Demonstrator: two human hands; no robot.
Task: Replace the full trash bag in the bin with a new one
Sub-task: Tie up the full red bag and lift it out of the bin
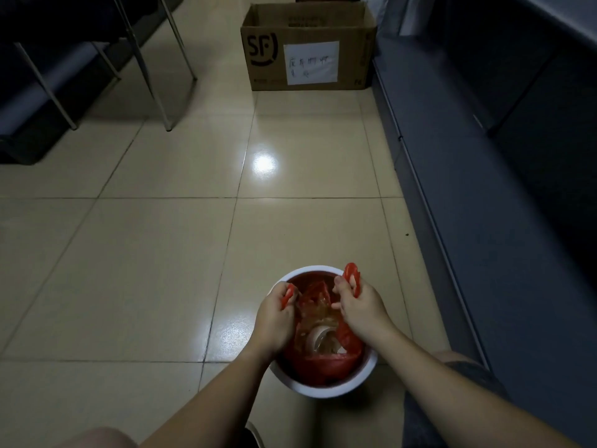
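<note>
A round white bin (326,391) stands on the tiled floor in the lower middle of the head view. Inside it sits a red trash bag (326,367) holding paper scraps and other waste. My left hand (277,318) is over the bin's left side, closed around one red handle of the bag. My right hand (360,305) is over the bin's right side, closed around the other handle, whose loop sticks up past my fingers. Both handles are pulled up above the rim.
An open cardboard box (307,50) with a white paper label stands at the far end of the floor. A dark grey cabinet (484,189) runs along the right. Metal chair legs (161,76) and dark furniture stand at the upper left. My knees show at the bottom.
</note>
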